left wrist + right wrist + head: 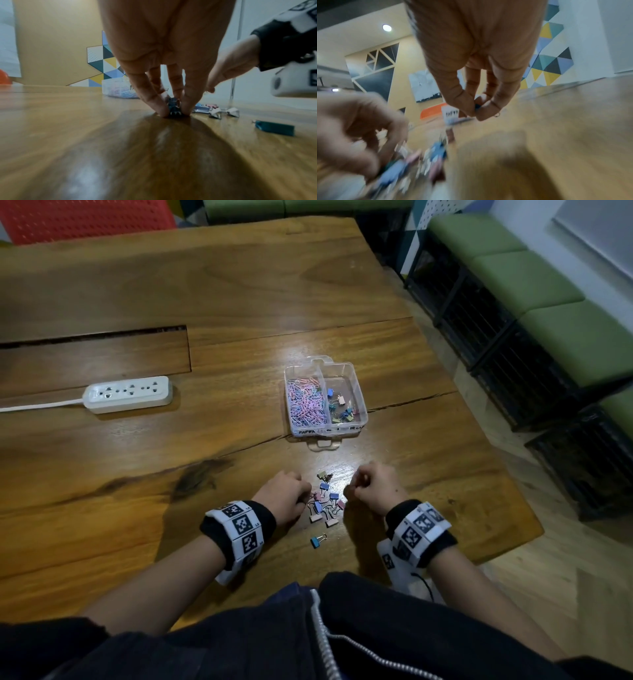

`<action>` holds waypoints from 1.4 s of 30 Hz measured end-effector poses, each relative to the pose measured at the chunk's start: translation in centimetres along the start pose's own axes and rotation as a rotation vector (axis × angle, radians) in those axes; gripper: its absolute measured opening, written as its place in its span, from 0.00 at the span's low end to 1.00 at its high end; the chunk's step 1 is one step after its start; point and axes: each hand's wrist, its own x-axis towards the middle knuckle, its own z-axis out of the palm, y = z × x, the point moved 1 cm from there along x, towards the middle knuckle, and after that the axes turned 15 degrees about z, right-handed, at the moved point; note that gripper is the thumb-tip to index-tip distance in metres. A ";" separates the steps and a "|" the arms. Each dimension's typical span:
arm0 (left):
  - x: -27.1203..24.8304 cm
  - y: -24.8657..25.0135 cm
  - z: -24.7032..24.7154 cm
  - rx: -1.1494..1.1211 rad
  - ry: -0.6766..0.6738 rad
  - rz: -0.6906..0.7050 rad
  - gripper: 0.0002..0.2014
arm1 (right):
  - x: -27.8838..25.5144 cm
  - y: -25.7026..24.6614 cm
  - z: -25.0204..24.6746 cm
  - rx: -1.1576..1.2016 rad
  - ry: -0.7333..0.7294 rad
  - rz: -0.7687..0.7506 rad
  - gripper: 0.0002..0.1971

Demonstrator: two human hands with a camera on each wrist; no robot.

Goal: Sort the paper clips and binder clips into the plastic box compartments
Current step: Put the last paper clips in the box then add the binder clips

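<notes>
A clear plastic box with two compartments sits on the wooden table. Pastel paper clips fill its left compartment; several binder clips lie in the right one. A loose pile of binder clips lies between my hands near the front edge. My left hand pinches a dark blue binder clip against the tabletop at the pile's left side. My right hand, just right of the pile and lifted off the table, pinches a small blue binder clip between thumb and fingers.
A white power strip with its cord lies at the left of the table. A lone teal binder clip sits nearer to me than the pile. Green benches over black crates stand to the right, past the table's edge.
</notes>
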 end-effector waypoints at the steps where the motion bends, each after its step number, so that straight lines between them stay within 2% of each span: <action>1: -0.1 -0.1 0.0 -0.012 0.006 -0.005 0.08 | 0.2 -0.7 -0.8 0.065 0.007 0.000 0.03; 7: -0.6 -0.7 -1.0 -0.168 0.021 -0.081 0.09 | 3.5 -5.5 -5.3 0.295 0.189 -0.109 0.06; 12: 1.1 -0.9 -4.0 -0.344 0.183 -0.129 0.07 | 3.9 -5.3 -4.2 0.332 0.138 -0.176 0.11; 14: 2.1 -0.9 -5.3 -0.379 0.247 -0.137 0.06 | 3.2 -4.2 -2.0 0.249 0.041 -0.253 0.13; 17: 3.5 -0.7 -6.9 -0.402 0.309 -0.115 0.06 | 2.7 -2.3 1.1 -0.105 -0.122 -0.350 0.19; 18: 4.1 -0.5 -7.4 -0.404 0.333 -0.103 0.05 | 2.5 -1.9 1.6 -0.209 -0.133 -0.361 0.19; 20: 5.3 0.0 -8.3 -0.402 0.390 -0.084 0.04 | 2.3 -1.2 2.1 -0.268 -0.108 -0.384 0.15; 22: 7.1 0.5 -9.1 -0.409 0.443 -0.070 0.04 | 2.3 -0.8 2.1 -0.216 -0.058 -0.382 0.11; 27: 10.8 1.6 -10.3 -0.530 0.513 -0.082 0.07 | 2.6 0.4 1.4 -0.124 0.009 -0.212 0.06; 31: 11.2 1.6 -9.3 -0.450 0.421 -0.117 0.10 | 2.5 1.0 1.1 -0.048 -0.009 -0.121 0.05; 33: 9.9 1.4 -8.5 -0.366 0.340 -0.062 0.11 | 2.9 1.2 1.0 0.064 -0.066 -0.046 0.08; 36: 6.8 1.0 -6.4 -0.317 0.049 0.046 0.14 | 3.1 1.6 0.6 0.305 -0.166 0.062 0.14; 39: 3.8 0.1 -3.6 -0.120 -0.257 0.080 0.30 | 3.0 1.6 -0.2 0.377 -0.213 0.055 0.12; 41: 2.5 -0.2 -2.1 0.032 -0.341 0.091 0.40 | 3.2 1.6 -0.7 0.390 -0.203 0.056 0.12; 42: 2.1 -0.1 -1.6 0.092 -0.348 0.115 0.42 | 3.3 1.5 -1.0 0.380 -0.194 0.057 0.12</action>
